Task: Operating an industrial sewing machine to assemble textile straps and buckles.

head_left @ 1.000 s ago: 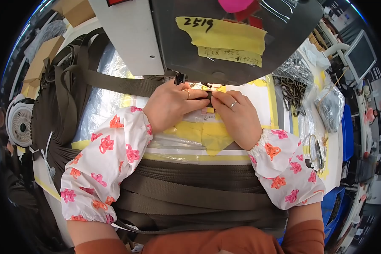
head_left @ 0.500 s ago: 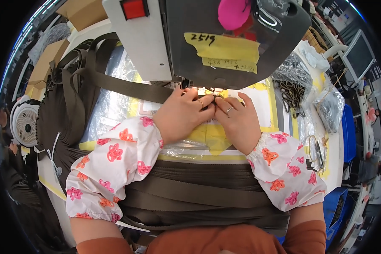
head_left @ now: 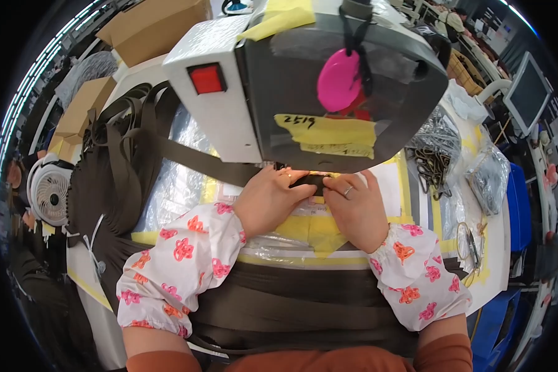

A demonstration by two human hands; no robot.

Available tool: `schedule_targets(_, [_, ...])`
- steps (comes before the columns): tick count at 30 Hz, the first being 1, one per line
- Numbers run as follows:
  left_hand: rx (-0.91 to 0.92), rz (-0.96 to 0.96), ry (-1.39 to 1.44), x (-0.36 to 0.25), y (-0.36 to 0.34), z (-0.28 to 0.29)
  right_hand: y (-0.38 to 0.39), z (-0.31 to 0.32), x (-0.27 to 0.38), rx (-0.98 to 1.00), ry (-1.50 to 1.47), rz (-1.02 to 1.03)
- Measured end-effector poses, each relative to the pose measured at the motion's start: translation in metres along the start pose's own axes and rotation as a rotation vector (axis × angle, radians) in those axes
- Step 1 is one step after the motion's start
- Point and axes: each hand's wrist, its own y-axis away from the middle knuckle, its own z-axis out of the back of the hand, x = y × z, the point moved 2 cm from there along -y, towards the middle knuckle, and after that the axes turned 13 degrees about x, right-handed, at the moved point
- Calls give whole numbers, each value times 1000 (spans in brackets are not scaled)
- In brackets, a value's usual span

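Just below the sewing machine point(head_left: 307, 93), our left hand point(head_left: 270, 201) and right hand point(head_left: 358, 208) both pinch the dark strap point(head_left: 310, 183), which bridges the gap between them. On the desk point(head_left: 497, 248), we see 1 pair of scissors point(head_left: 472, 248) near a clear plastic bag point(head_left: 487, 177).

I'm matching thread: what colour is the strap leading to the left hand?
The strap is dark olive-brown, clearest in the head view.

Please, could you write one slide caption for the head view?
Left hand and right hand touch dark brown webbing at a sewing machine.
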Motion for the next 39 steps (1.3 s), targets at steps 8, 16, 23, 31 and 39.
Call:
schedule_targets(8, [-16,19,-108,-2,5,6,1,-5,2,8,15,-28])
schedule_targets(16, [-27,4,-117,3,5,3,0,-1,2,62,81,-29])
schedule_targets(23, [-76,21,-74,5,1,5,-4,-1,-4,113,108,-39])
schedule_targets(31, [-67,80,-25,26,-3,0,-17,-4,-16,151,83,-42])
schedule_targets(39, [-109,74,-98,37,-4,-4,-20,-1,-15,218,109,-84])
